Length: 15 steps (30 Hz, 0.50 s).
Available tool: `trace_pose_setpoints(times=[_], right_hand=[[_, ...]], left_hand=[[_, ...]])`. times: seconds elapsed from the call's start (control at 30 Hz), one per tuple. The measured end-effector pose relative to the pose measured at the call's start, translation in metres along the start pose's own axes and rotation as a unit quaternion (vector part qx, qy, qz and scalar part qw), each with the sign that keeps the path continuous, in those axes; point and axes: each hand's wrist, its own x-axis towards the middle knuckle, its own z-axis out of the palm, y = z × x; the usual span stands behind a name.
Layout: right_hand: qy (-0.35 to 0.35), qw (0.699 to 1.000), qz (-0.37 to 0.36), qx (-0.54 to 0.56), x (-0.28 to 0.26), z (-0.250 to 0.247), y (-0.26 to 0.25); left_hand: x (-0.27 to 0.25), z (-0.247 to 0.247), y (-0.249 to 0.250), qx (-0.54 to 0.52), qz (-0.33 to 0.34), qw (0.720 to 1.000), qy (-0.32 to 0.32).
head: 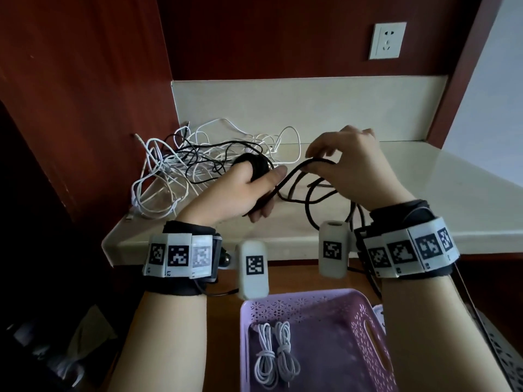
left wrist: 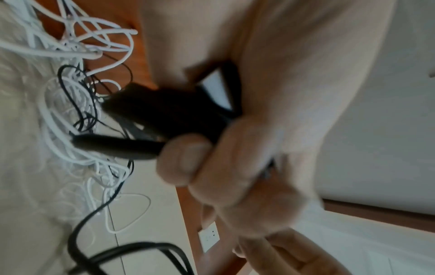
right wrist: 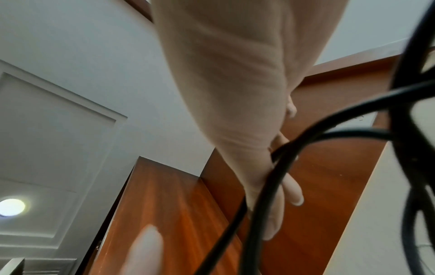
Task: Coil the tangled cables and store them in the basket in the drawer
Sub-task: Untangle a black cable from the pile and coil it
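My left hand (head: 249, 190) grips a black plug (head: 256, 165) and the start of its thick black cable (head: 294, 176) above the cream counter. In the left wrist view the plug (left wrist: 164, 109) sits between thumb and fingers. My right hand (head: 348, 162) pinches a loop of the same cable, which shows in the right wrist view as black strands (right wrist: 277, 167) crossing the fingers. A tangle of white and thin black cables (head: 181, 168) lies at the counter's left rear. The purple basket (head: 368, 321) in the drawer below holds two coiled white cables (head: 276, 355).
The cream counter (head: 424, 193) is boxed in by red-brown wood panels at the left and back. A white wall socket (head: 387, 41) is mounted on the back panel. More black cable hangs over the counter edge (head: 356, 213) near my right wrist.
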Motion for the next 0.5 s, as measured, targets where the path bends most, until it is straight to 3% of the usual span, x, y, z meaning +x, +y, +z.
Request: trace_pose_setpoints(times=[0.1,0.17,0.27,0.5], right_hand=[[0.027,0.999,0.034,-0.006,-0.001,-0.002,0.002],[0.022,0.998,0.050,-0.017,0.000,-0.003,0.003],[-0.004,0.995,0.091,-0.042,0.002,-0.014,0.008],[-0.073,0.978,0.175,-0.083,0.022,-0.037,0.025]], left_hand=[[-0.002,0.003,0.004,0.014,-0.006,0.994,-0.110],[-0.002,0.008,0.009,0.062,0.002,0.988,-0.139],[0.004,0.011,0.014,0.081,0.010,0.993,-0.086],[0.037,0.005,0.049,-0.003,0.047,0.996,0.078]])
